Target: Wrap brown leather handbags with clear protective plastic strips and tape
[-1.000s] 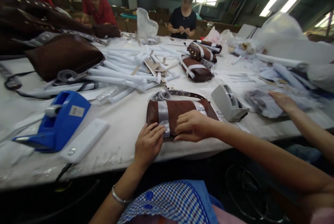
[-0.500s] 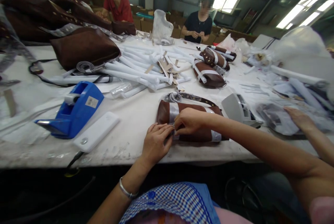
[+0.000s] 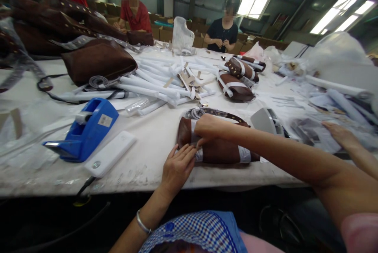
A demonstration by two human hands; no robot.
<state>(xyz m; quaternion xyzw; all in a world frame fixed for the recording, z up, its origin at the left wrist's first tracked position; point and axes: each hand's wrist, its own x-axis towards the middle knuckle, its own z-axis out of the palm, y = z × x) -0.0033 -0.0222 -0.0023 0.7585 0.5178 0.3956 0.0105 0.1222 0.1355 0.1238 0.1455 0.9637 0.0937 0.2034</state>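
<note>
A brown leather bag (image 3: 221, 150) lies near the table's front edge, wrapped with a clear shiny band (image 3: 244, 154) on its right and another under my hands. My left hand (image 3: 177, 166) rests with its fingers stretched flat against the bag's near left edge, at the band. My right hand (image 3: 206, 128) lies on top of the bag's left part. Its fingers are curled down, pinching the band there. A studded strap and a grey coiled cord (image 3: 197, 112) lie just behind the bag.
A blue tape dispenser (image 3: 85, 129) and a flat white device (image 3: 110, 153) sit to the left, a grey dispenser (image 3: 270, 121) to the right. White paper rolls (image 3: 159, 82), more wrapped bags (image 3: 236, 87) and a big brown bag (image 3: 99, 60) lie behind. Another person's hand (image 3: 339, 135) rests on plastic at right. Two people work at the far side.
My right hand has moved up from the bag's near edge onto its top left. My left hand has opened flat against the near edge. The view has shifted slightly.
</note>
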